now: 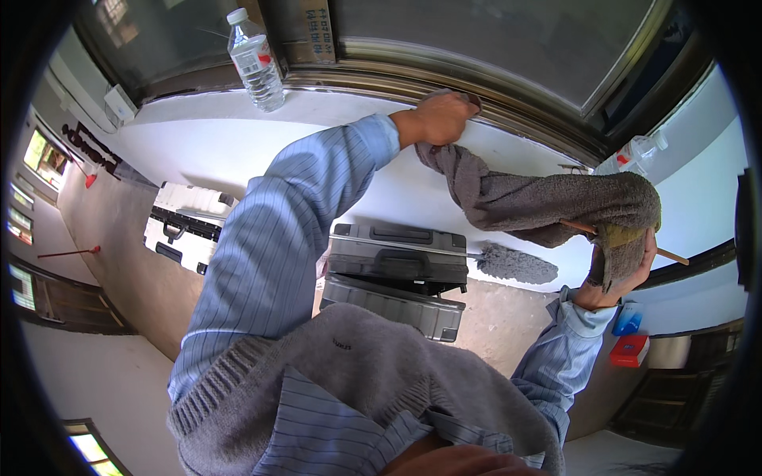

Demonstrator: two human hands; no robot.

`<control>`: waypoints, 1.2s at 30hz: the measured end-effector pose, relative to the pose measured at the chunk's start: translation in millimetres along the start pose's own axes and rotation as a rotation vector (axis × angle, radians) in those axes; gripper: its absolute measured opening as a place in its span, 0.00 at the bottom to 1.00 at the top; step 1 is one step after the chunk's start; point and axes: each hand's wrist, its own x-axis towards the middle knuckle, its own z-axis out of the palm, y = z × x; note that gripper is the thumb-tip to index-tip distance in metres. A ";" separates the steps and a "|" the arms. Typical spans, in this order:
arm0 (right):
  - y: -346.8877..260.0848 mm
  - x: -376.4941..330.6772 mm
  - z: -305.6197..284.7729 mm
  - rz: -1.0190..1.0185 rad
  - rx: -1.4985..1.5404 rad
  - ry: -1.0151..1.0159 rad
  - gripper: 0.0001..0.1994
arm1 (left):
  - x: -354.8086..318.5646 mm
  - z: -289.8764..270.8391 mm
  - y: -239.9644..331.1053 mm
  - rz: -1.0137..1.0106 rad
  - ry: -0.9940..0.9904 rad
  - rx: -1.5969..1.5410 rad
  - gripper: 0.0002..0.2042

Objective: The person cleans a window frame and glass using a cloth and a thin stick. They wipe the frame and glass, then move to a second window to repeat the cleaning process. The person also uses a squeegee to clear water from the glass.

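My left hand (443, 119) presses on the window sill at the foot of the sliding window, its fingers closed on one end of a grey-brown towel (548, 197). The towel hangs twisted in a long loop to the right. There my right hand (631, 274) is closed round the towel's other end, and a thin wooden stick (673, 256) pokes out on both sides of the cloth. A yellowish patch shows beside the stick; what it belongs to I cannot tell. A clear plastic bottle (258, 67) stands on the sill to the left, another bottle (635, 155) behind the towel at right.
Below the sill lie a dark grey hard case (397, 258), its lid ajar, and a grey fluffy duster (517, 263). A silver case (186, 226) stands to the left. A red box (629, 351) and a blue pack (629, 317) sit at the right.
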 end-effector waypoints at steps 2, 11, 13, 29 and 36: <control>-0.8 1.3 -3.0 0.026 0.056 0.017 0.27 | 17.0 2.0 21.1 -0.015 -0.088 0.002 0.21; -19.2 20.2 -24.6 0.207 0.249 0.211 0.20 | 102.2 47.8 76.4 0.106 -0.229 0.048 0.25; -22.4 22.0 -32.0 0.217 0.233 0.244 0.21 | 118.8 55.2 89.4 0.118 -0.214 0.022 0.27; -22.4 19.5 -93.8 0.169 0.180 0.343 0.19 | 201.5 97.4 175.0 0.170 -0.190 -0.008 0.33; -25.6 15.4 -93.1 0.072 0.152 0.249 0.16 | 179.0 100.5 162.3 0.211 -0.103 0.264 0.30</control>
